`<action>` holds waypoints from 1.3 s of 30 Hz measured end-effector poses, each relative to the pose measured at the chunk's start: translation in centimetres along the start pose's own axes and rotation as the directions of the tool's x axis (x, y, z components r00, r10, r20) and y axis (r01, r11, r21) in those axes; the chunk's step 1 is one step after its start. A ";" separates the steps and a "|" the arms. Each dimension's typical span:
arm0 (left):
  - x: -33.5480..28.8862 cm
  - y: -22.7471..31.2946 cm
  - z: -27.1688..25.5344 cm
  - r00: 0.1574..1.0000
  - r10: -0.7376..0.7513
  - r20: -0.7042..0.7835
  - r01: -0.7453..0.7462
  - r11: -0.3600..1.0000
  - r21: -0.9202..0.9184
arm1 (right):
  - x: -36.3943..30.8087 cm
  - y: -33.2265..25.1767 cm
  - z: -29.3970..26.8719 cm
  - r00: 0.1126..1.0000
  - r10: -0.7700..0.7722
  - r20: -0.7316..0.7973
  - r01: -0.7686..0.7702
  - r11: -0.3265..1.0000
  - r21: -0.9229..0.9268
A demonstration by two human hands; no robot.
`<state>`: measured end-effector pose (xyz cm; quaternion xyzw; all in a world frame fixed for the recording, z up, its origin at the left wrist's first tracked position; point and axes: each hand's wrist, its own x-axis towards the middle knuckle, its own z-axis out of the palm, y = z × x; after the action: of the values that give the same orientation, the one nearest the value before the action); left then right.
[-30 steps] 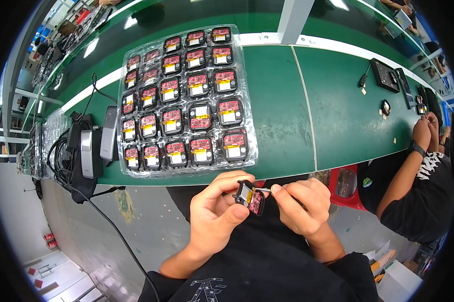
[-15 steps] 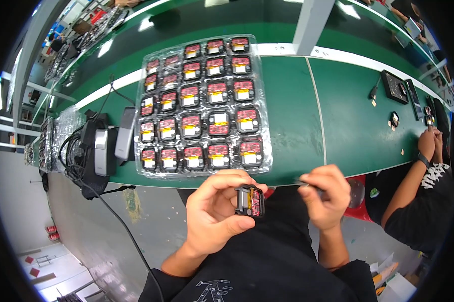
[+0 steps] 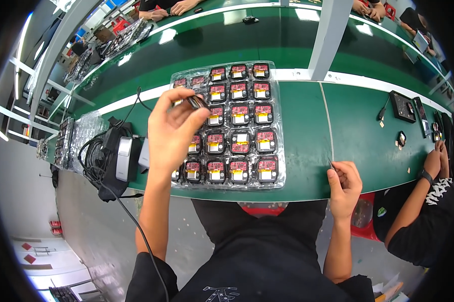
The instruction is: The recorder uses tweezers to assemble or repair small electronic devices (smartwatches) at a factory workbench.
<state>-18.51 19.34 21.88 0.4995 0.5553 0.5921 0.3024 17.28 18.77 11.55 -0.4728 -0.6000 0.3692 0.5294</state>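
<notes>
My left hand (image 3: 174, 123) is raised over the left part of a clear plastic tray (image 3: 279, 182), its fingers and thumb closed on a small black square device module (image 3: 198, 102). That module is tilted, so mostly its dark edge shows. Rows of similar modules (image 3: 240, 115), black-framed with red circuit boards, yellow strips and whitish patches, sit in the tray's pockets. Some are hidden behind my left hand and forearm. To the right, by the bench's front edge, my right hand (image 3: 345, 183) pinches a thin pointed tool (image 3: 331, 164); only its tip shows.
Left of the tray are a silver-and-black device (image 3: 125, 158) and a heap of black cables (image 3: 93, 156). A black cable runs down past my left forearm. On the right lie a black box (image 3: 403, 106) and a loose module (image 3: 402, 139); a co-worker's arm (image 3: 413, 201) is beyond.
My left hand has carried the module from in front of my body up over the tray. My right hand has shifted slightly right, still holding the thin tool. The view has shifted too.
</notes>
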 end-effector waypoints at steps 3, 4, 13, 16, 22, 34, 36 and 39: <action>2.9 -2.7 -1.8 0.991 0.120 -0.052 -0.097 0.943 0.319 | 0.1 -0.2 0.2 1.000 -0.010 0.008 0.010 1.000 0.007; 3.6 -3.0 -2.0 0.977 0.211 -0.022 -0.168 0.835 0.524 | 0.2 -0.2 0.2 1.000 -0.011 0.008 0.010 1.000 0.006; 3.3 -2.6 -1.6 0.964 0.173 0.202 -0.263 0.514 0.816 | 0.2 0.0 0.0 1.000 -0.011 0.010 0.011 1.000 -0.021; 3.7 -2.6 -2.2 0.944 0.195 0.266 -0.329 0.499 0.802 | 0.2 -0.1 0.1 1.000 -0.013 0.016 0.014 0.999 -0.046; 4.9 -2.6 -3.0 0.937 0.137 0.323 -0.347 0.489 0.800 | 0.2 -0.2 0.2 1.000 -0.008 0.020 0.009 0.999 -0.046; 6.1 -2.7 -4.0 0.887 0.034 0.461 -0.410 0.520 0.749 | 0.1 -0.5 0.2 0.999 0.020 -0.028 -0.022 0.996 -0.083; 5.1 -1.8 -4.5 0.907 0.051 0.419 -0.382 0.522 0.763 | 0.9 -1.6 0.1 0.996 0.048 0.070 -0.042 0.996 -0.084; 3.8 -2.1 -3.3 0.903 0.126 0.410 -0.426 0.379 0.822 | 1.3 -1.1 -1.7 0.968 0.207 0.141 -0.226 0.965 0.132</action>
<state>-23.23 22.07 21.22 0.7465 0.6421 0.1701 -0.0396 18.78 19.61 13.20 -0.4711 -0.5478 0.4972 0.4804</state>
